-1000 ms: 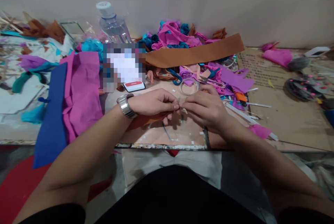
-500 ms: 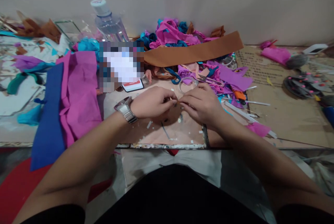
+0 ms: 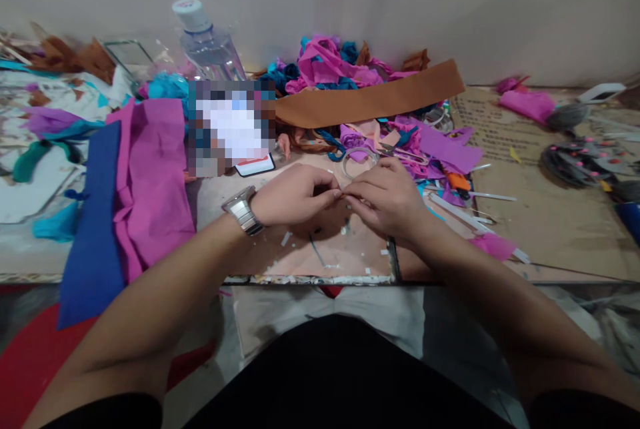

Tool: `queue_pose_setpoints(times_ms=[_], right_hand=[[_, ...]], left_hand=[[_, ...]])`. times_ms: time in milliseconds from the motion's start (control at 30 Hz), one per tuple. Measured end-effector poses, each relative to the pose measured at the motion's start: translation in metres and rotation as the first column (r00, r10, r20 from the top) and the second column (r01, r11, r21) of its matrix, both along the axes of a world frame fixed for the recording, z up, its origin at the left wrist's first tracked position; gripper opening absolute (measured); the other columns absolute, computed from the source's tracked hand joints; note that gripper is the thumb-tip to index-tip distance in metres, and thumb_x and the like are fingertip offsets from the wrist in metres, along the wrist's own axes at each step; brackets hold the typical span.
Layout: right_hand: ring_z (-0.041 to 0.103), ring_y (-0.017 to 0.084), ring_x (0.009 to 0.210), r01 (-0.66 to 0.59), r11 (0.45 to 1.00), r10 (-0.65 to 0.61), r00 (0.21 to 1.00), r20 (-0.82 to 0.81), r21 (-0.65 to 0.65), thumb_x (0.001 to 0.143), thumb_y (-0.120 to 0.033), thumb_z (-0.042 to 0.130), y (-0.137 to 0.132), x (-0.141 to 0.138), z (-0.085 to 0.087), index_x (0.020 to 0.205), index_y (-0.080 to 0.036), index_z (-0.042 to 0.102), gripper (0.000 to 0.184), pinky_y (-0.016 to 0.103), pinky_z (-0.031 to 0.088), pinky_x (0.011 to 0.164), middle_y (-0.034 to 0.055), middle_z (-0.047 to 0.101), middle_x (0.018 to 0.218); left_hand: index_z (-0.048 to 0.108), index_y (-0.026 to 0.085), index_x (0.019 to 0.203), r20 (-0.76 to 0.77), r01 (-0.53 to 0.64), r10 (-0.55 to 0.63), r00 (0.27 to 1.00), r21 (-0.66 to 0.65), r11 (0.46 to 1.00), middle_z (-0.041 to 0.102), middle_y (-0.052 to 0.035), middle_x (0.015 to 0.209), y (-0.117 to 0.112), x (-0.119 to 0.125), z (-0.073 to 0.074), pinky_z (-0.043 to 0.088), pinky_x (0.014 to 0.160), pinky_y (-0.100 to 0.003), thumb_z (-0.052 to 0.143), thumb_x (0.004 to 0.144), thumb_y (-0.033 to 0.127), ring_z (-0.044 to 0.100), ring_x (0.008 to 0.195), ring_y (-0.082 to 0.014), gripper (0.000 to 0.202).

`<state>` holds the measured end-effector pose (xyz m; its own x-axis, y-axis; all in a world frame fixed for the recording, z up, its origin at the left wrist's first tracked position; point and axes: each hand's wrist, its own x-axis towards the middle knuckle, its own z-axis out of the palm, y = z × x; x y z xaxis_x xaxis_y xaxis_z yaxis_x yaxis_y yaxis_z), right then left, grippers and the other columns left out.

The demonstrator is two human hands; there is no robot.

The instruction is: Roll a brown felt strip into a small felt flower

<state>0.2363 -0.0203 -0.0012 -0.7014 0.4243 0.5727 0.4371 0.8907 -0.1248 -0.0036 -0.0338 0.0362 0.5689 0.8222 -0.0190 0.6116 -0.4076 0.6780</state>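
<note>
Over the middle of the worktable, my left hand [image 3: 300, 197] and my right hand [image 3: 384, 197] meet at the fingertips. Each is closed in a pinch. Whatever is between the fingers is too small and too covered to name. Just beyond my right hand lie a clear ring like a tape roll [image 3: 360, 161] and a small pair of scissors [image 3: 400, 152]. A phone [image 3: 256, 165] rests beyond my left hand, its upper part blurred out. Small white scraps [image 3: 286, 239] dot the tabletop below my hands.
A brown strip [image 3: 370, 103] lies across a heap of pink, purple and blue crepe scraps [image 3: 325, 62]. Pink crepe sheets [image 3: 155, 182] and a blue strip [image 3: 93, 229] lie at left, the blue overhanging the edge. A bottle [image 3: 210, 49] stands behind. A pincushion-like dark object [image 3: 567, 165] sits right.
Both hands stay almost in place, fingertips still together. The fingers have shifted only very slightly, and the whole view has moved a few pixels.
</note>
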Motion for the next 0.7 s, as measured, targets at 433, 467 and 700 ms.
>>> queue_pose_setpoints(times_ms=[433,467,700], right_hand=[[0.071,0.020,0.084,-0.023,0.967,0.004,0.997,-0.077,-0.254,0.098,-0.024,0.066,0.0004,-0.0019,0.0027,0.094,-0.022,0.074,0.008,0.041,0.042,0.092,0.0011,0.079,0.089],[0.070,0.020,0.084,-0.028,0.964,0.005,0.996,-0.087,-0.265,0.098,-0.025,0.066,0.0003,-0.0019,0.0024,0.094,-0.022,0.074,0.009,0.041,0.042,0.092,0.0009,0.079,0.088],[0.063,0.016,0.072,-0.041,0.927,-0.008,0.992,-0.129,-0.372,0.092,-0.021,0.069,0.0005,-0.0015,0.0051,0.087,-0.022,0.073,0.007,0.035,0.043,0.082,-0.0013,0.071,0.074]], left_hand=[[0.079,0.020,0.094,-0.057,-0.020,0.025,0.998,0.085,0.996,0.078,-0.0026,0.084,-0.0021,0.0016,-0.0028,0.043,0.070,-0.027,0.061,0.102,0.035,0.067,0.074,-0.0153,0.025],[0.079,0.020,0.094,-0.064,-0.013,0.019,0.998,0.097,0.995,0.078,-0.0026,0.084,-0.0027,0.0018,-0.0024,0.042,0.069,-0.027,0.061,0.102,0.035,0.067,0.074,-0.0153,0.025],[0.075,0.018,0.094,-0.209,0.105,-0.045,0.977,0.285,0.953,0.075,-0.0041,0.080,-0.0046,0.0052,-0.0043,0.036,0.065,-0.029,0.054,0.105,0.034,0.064,0.070,-0.0171,0.029]])
